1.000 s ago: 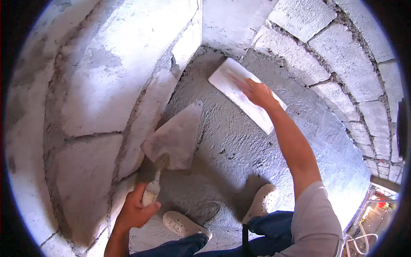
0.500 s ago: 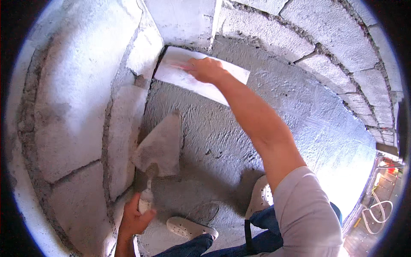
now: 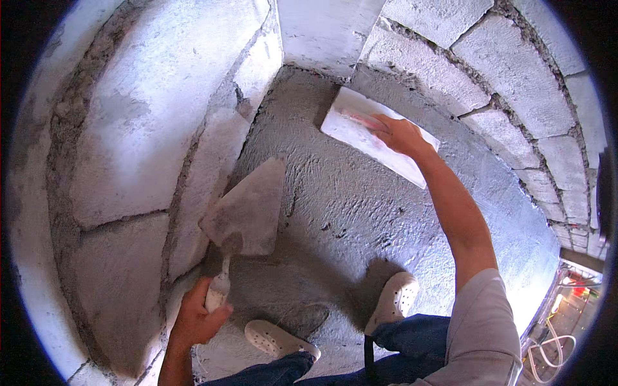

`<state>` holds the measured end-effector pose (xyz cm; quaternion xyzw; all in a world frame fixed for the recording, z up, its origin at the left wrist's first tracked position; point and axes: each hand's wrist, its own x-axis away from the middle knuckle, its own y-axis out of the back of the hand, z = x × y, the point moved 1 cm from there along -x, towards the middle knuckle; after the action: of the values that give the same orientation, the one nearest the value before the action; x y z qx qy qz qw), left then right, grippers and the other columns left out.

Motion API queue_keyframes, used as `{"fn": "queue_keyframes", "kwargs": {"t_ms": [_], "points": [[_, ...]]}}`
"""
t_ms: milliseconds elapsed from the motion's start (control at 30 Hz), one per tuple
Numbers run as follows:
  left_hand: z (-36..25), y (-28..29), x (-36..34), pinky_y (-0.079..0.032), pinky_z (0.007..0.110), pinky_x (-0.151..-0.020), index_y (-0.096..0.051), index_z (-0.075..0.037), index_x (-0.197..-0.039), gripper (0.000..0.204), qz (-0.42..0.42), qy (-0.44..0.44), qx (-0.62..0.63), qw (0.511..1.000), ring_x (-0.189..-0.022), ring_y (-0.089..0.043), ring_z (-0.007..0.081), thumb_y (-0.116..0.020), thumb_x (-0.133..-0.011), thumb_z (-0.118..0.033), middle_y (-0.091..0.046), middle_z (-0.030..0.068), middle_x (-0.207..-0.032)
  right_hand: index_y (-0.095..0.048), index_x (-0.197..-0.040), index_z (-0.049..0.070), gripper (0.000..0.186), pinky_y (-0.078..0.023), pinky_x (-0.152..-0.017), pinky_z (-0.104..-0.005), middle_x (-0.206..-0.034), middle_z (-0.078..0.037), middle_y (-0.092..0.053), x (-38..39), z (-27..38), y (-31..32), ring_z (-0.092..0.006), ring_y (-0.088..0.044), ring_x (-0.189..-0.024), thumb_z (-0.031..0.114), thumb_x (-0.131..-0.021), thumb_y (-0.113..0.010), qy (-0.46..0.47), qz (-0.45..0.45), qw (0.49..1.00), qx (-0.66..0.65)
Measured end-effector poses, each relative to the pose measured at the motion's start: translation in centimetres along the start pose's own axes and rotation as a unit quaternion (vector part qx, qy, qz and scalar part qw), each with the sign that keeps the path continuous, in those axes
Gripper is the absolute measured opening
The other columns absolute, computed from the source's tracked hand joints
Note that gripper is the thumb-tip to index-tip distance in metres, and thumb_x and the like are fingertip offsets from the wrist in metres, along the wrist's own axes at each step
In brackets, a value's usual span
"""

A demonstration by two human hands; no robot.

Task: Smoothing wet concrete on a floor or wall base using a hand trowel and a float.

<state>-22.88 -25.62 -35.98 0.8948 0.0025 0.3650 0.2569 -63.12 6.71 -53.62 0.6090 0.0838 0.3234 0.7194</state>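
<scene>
My left hand (image 3: 201, 314) is wrapped round the pale handle of a triangular brick trowel (image 3: 250, 209), its blade pointing away from me beside the left wall. My right hand (image 3: 400, 135), arm stretched out, grips the handle of a long rectangular plastering trowel (image 3: 370, 151). That flat blade lies on or just above the wet grey mortar (image 3: 335, 206), near the far end of the floor; contact cannot be told for sure. The mortar is rough and ridged in the middle and smoother toward the right.
A block wall (image 3: 138, 141) rises close on the left, another block wall (image 3: 515, 83) curves along the right, and a smooth grey panel (image 3: 325, 35) stands at the far end. My pale clogs (image 3: 396, 299) rest on the mortar. At lower right, a white cable (image 3: 547, 354) lies beyond the floor's edge.
The rectangular trowel has moved right, away from the far left corner, uncovering mortar there. My left hand still holds the brick trowel in nearly the same place. The view has shifted slightly.
</scene>
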Motion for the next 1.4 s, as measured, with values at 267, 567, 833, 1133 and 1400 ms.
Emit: {"fn": "queue_keyframes", "kwargs": {"t_ms": [267,567,833,1133,1400], "points": [[-0.2,-0.6,-0.8,-0.048,0.036,-0.077,-0.051,0.000,-0.114,0.045,0.049,0.037,0.050,0.997,-0.085,-0.062,0.0203,-0.066,-0.075,-0.016,-0.064,0.0143,-0.094,-0.051,-0.128,0.019,0.052,-0.048,-0.083,-0.0454,-0.111,-0.016,-0.063,-8.4,6.3,-0.8,-0.0364,-0.061,-0.100,0.051,-0.087,-0.053,0.028,0.036,0.999,-0.008],[0.0,-0.3,-0.3,-0.047,0.032,-0.074,-0.051,0.000,-0.113,0.045,0.001,-0.017,0.056,0.998,-0.080,-0.060,0.0153,-0.067,-0.075,-0.018,-0.064,0.0093,-0.086,-0.050,-0.128,0.017,0.046,-0.047,-0.086,-0.0443,-0.117,-0.015,-0.060,-7.2,9.0,-1.7,-0.0361,-0.059,-0.104,0.043,-0.090,-0.052,0.117,0.072,0.990,-0.028],[0.4,-0.8,-0.1,-0.046,0.030,-0.075,-0.052,0.000,-0.111,0.041,0.023,0.017,0.134,0.991,-0.082,-0.056,0.0123,-0.067,-0.076,-0.014,-0.061,0.0082,-0.087,-0.050,-0.126,0.021,0.046,-0.048,-0.085,-0.0458,-0.112,-0.015,-0.063,-8.2,8.5,0.2,-0.0347,-0.059,-0.103,0.048,-0.089,-0.051,0.030,0.024,0.999,-0.026],[0.3,-0.6,-0.5,-0.046,0.028,-0.072,-0.053,-0.001,-0.112,0.043,0.021,0.008,0.085,0.996,-0.078,-0.054,0.0113,-0.068,-0.074,-0.014,-0.061,0.0044,-0.086,-0.049,-0.129,0.027,0.045,-0.049,-0.084,-0.0463,-0.113,-0.010,-0.063,-6.9,7.0,-0.3,-0.0339,-0.061,-0.101,0.049,-0.089,-0.050,0.070,0.054,0.996,-0.010],[-1.0,-1.2,-1.1,-0.045,0.027,-0.070,-0.054,-0.002,-0.109,0.039,0.033,0.042,0.122,0.991,-0.077,-0.053,0.0098,-0.067,-0.075,-0.013,-0.061,0.0041,-0.086,-0.050,-0.125,0.023,0.041,-0.048,-0.086,-0.0452,-0.116,-0.009,-0.062,-9.6,11.4,-0.5,-0.0312,-0.059,-0.106,0.044,-0.090,-0.049,0.031,0.062,0.997,-0.035]]}}
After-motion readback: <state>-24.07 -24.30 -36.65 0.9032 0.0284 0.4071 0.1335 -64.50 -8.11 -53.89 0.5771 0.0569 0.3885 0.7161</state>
